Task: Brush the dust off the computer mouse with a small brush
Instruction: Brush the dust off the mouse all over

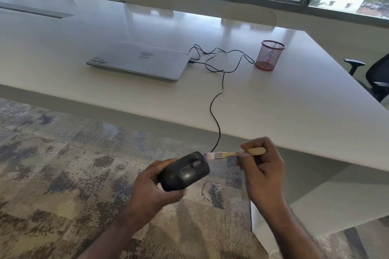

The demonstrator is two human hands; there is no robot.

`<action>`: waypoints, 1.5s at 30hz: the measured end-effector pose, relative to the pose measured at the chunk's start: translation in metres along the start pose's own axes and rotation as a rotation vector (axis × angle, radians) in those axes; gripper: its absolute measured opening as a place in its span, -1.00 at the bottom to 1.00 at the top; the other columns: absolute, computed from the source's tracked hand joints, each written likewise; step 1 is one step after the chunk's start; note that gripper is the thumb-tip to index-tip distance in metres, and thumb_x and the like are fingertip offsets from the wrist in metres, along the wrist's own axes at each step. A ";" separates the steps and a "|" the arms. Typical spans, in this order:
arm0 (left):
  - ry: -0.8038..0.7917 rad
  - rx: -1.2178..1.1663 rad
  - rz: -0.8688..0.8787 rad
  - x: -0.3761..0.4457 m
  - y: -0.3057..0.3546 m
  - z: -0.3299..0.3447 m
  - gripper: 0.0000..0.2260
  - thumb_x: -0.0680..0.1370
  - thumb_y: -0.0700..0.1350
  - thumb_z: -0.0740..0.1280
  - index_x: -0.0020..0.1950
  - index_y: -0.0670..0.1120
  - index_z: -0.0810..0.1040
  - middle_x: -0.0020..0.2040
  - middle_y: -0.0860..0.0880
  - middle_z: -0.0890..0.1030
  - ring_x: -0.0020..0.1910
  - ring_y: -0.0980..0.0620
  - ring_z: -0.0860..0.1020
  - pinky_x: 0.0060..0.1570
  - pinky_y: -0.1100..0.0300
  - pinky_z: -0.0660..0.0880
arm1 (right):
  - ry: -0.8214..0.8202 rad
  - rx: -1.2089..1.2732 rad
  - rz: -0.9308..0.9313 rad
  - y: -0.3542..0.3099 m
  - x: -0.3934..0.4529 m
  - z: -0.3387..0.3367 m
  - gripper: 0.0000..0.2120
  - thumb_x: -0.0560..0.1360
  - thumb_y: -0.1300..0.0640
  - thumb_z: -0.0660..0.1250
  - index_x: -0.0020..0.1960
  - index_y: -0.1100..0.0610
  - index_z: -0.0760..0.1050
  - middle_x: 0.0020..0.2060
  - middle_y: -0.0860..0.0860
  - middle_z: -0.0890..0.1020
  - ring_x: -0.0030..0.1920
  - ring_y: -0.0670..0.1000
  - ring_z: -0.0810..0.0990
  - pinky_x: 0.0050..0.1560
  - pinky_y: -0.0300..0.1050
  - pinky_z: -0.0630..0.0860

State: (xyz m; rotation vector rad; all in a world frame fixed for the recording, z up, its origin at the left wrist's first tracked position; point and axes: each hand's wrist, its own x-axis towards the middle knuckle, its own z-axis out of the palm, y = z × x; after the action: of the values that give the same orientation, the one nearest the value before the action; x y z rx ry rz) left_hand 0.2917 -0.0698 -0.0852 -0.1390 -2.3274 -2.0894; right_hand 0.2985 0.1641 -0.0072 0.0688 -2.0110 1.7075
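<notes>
One white desk point(273, 99) fills most of the view, and its near edge runs just beyond the hands, so the work happens out over the patterned carpet point(63, 174); I judge that this lets loosened dust fall to the floor instead of onto the desktop. On the desk lies one closed laptop point(139, 62), and well to its right stands one red mesh pen cup point(270, 55). One black cable point(219, 99) loops between them and trails off the desk edge down to the mouse, which is probably why the mouse is held so near the desk.

There is one computer mouse point(185, 171), black, held in the air below the desk edge with its underside turned up toward the camera. The left hand point(151, 187) grips it from below and from the side, fingers curled round its body, likely to keep it steady and to show the brush the end where the cable enters.

There is one small brush point(233, 154), with a pale wooden handle. The right hand point(263, 166) pinches that handle between thumb and curled fingers, pen-fashion. The bristles touch the mouse's cable end.
</notes>
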 end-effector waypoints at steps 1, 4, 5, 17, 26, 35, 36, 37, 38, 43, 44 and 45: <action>0.003 -0.002 0.000 0.000 0.001 0.000 -0.41 0.05 0.02 0.63 0.05 0.38 0.71 0.12 0.09 0.71 0.05 0.06 0.71 -0.01 0.13 0.67 | -0.026 0.023 0.008 -0.001 0.001 -0.001 -0.80 0.50 0.25 0.37 -0.15 -0.06 0.56 -0.37 0.16 0.55 -0.42 0.15 0.49 -0.41 0.00 0.46; 0.007 0.005 -0.001 0.000 0.003 0.001 -0.41 0.05 0.02 0.63 0.05 0.39 0.71 0.10 0.10 0.71 0.04 0.04 0.71 -0.01 0.10 0.67 | -0.131 0.088 0.058 -0.002 0.003 -0.005 -0.72 0.58 0.36 0.39 -0.06 -0.03 0.64 -0.35 0.07 0.64 -0.35 -0.03 0.59 -0.28 -0.21 0.56; 0.011 0.008 -0.002 -0.001 0.003 0.001 -0.42 0.06 0.02 0.62 0.05 0.38 0.71 0.10 0.10 0.71 0.04 0.04 0.71 -0.01 0.09 0.68 | -0.156 0.124 0.075 -0.004 0.004 -0.006 -0.80 0.57 0.33 0.39 -0.04 0.04 0.65 -0.35 0.08 0.66 -0.34 -0.03 0.61 -0.27 -0.22 0.57; 0.109 -0.013 -0.014 -0.003 0.000 0.005 -0.38 0.06 0.02 0.57 0.14 0.16 0.67 0.04 0.11 0.75 -0.04 0.09 0.73 -0.12 0.24 0.68 | -0.184 0.113 0.015 -0.014 0.002 0.010 -0.80 0.59 0.01 0.35 -0.12 0.11 0.53 -0.33 0.14 0.69 -0.37 0.02 0.61 -0.29 -0.18 0.55; 0.154 -0.045 0.018 0.001 -0.004 0.011 -0.42 0.05 -0.01 0.59 0.04 0.35 0.68 0.00 0.02 0.73 -0.09 0.11 0.71 -0.16 0.23 0.66 | -0.311 -0.010 0.051 -0.025 -0.005 0.047 -0.89 0.65 0.09 0.32 -0.07 0.01 0.51 -0.39 0.10 0.65 -0.41 -0.04 0.62 -0.37 -0.17 0.53; 0.102 -0.070 -0.018 0.000 -0.002 0.013 -0.45 0.16 -0.33 0.62 0.09 0.00 0.68 -0.31 0.14 0.60 -0.35 0.25 0.58 -0.35 0.38 0.51 | -0.418 -0.341 -0.067 -0.026 -0.004 0.082 -0.85 0.65 -0.04 0.31 -0.09 -0.07 0.44 -0.42 -0.09 0.60 -0.38 -0.08 0.59 -0.30 -0.04 0.57; 0.105 -0.081 -0.015 0.000 0.000 0.013 -0.49 0.14 -0.29 0.60 0.04 0.03 0.69 -0.27 0.13 0.60 -0.33 0.24 0.59 -0.33 0.38 0.52 | -0.388 -0.354 -0.090 -0.026 -0.002 0.083 -0.85 0.65 -0.04 0.30 -0.09 -0.07 0.43 -0.41 -0.11 0.59 -0.37 -0.09 0.59 -0.31 -0.08 0.56; 0.101 -0.092 -0.013 0.000 0.002 0.013 -0.53 0.13 -0.25 0.61 -0.02 0.07 0.69 -0.23 0.10 0.61 -0.29 0.22 0.60 -0.31 0.35 0.54 | -0.354 -0.357 -0.102 -0.026 0.000 0.084 -0.85 0.65 -0.04 0.30 -0.08 -0.06 0.43 -0.41 -0.13 0.58 -0.37 -0.11 0.58 -0.33 -0.13 0.54; 0.096 -0.104 -0.015 0.000 0.004 0.013 -0.57 0.11 -0.20 0.62 -0.09 0.11 0.69 -0.19 0.06 0.62 -0.27 0.20 0.61 -0.29 0.32 0.54 | -0.323 -0.345 -0.104 -0.027 0.001 0.084 -0.85 0.65 -0.04 0.30 -0.08 -0.06 0.43 -0.41 -0.16 0.56 -0.38 -0.13 0.58 -0.34 -0.17 0.53; 0.081 -0.109 -0.038 0.001 0.004 0.011 -0.58 0.11 -0.20 0.62 -0.14 0.18 0.68 -0.28 0.10 0.54 -0.34 0.22 0.55 -0.34 0.36 0.49 | -0.337 -0.276 -0.047 -0.025 0.001 0.086 -0.83 0.64 -0.04 0.31 -0.09 -0.02 0.45 -0.41 -0.07 0.60 -0.37 -0.04 0.60 -0.31 0.04 0.58; 0.073 -0.095 -0.046 0.002 0.002 0.011 -0.54 0.14 -0.25 0.62 -0.07 0.13 0.70 -0.28 0.11 0.53 -0.36 0.23 0.54 -0.36 0.37 0.48 | -0.372 -0.302 -0.049 -0.024 0.000 0.087 -0.83 0.64 -0.04 0.31 -0.09 -0.02 0.45 -0.41 -0.06 0.59 -0.37 -0.03 0.59 -0.30 0.03 0.57; 0.064 -0.080 -0.052 0.002 0.001 0.011 -0.52 0.16 -0.30 0.62 -0.01 0.08 0.70 -0.31 0.14 0.53 -0.38 0.24 0.52 -0.37 0.39 0.47 | -0.400 -0.342 -0.061 -0.024 -0.001 0.088 -0.83 0.65 -0.05 0.30 -0.09 -0.02 0.44 -0.42 -0.08 0.57 -0.37 -0.04 0.58 -0.31 -0.01 0.56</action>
State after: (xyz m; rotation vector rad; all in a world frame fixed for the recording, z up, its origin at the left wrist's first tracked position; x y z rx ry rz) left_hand 0.2898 -0.0586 -0.0857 -0.0123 -2.2371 -2.1771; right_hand 0.2779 0.0758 0.0062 0.3765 -2.5364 1.3688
